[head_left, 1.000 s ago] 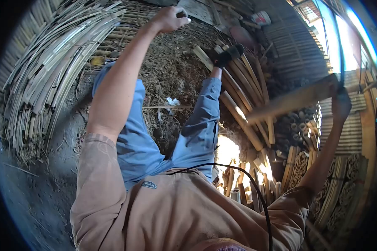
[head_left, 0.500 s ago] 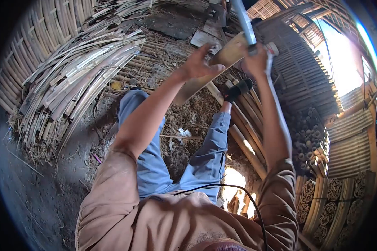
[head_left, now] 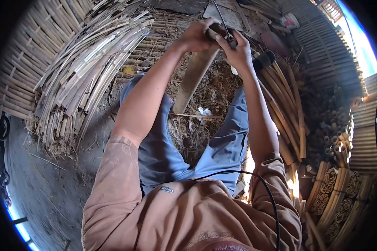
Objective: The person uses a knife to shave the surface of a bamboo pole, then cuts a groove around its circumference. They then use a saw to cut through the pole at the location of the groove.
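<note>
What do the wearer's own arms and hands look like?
Left hand and right hand are ungloved, no watch visible; forearms bare. Loose brown sleeves (left, right) end near the elbows, faint line pattern on the left one. Black cable crosses the shirt.

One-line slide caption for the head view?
Left hand at one end of a bamboo piece, right hand beside it with a thin tool; split strips heaped at left.

Glares white-blue through the opening (head_left: 361,46) at upper right, burns out beside the trousers (head_left: 228,140), leaves the floor (head_left: 46,184) in dim shade, curves strongly outward, blackens at the corners.
</note>
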`<state>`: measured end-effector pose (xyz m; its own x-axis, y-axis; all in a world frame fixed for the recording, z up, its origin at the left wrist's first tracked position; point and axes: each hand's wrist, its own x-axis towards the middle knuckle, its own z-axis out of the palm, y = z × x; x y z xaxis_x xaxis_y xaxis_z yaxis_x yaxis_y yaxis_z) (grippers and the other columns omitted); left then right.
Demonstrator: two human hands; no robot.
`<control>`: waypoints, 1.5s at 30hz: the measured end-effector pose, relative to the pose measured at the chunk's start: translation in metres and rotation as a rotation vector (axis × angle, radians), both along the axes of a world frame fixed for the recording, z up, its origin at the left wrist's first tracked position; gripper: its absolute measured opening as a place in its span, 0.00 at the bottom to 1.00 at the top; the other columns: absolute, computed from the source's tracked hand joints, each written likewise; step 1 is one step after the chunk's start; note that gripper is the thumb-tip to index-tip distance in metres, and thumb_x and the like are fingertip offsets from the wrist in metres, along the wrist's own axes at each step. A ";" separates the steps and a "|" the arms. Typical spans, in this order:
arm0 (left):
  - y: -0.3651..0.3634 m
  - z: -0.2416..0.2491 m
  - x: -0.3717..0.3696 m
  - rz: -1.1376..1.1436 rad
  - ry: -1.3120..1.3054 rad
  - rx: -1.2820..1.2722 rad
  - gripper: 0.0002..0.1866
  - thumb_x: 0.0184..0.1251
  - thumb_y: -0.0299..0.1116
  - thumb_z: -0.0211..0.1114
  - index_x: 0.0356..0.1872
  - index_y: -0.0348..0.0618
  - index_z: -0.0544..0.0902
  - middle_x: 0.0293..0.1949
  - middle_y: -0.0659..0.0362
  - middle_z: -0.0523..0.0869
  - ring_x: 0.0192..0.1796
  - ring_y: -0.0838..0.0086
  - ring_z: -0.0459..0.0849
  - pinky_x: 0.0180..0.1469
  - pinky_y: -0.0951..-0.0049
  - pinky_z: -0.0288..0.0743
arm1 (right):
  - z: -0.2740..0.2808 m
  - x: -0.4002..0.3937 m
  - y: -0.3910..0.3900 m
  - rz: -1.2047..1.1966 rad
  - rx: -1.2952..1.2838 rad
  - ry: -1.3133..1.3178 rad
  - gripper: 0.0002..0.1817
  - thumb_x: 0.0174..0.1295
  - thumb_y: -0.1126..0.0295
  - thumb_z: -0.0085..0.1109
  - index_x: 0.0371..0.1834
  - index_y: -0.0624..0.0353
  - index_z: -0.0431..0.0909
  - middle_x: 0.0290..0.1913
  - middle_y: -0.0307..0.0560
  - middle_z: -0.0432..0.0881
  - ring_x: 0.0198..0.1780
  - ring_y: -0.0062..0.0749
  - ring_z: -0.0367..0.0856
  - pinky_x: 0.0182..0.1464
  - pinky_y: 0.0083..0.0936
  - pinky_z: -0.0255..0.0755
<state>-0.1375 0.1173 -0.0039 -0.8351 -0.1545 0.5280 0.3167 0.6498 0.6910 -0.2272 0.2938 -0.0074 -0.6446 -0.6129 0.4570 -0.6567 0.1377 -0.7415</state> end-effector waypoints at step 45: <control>0.003 -0.020 0.148 0.456 -0.135 0.012 0.17 0.59 0.36 0.73 0.46 0.39 0.84 0.37 0.54 0.89 0.40 0.69 0.87 0.49 0.69 0.80 | -0.296 0.179 0.088 -0.242 0.186 -0.648 0.14 0.57 0.68 0.63 0.43 0.62 0.87 0.34 0.59 0.89 0.36 0.52 0.88 0.43 0.39 0.80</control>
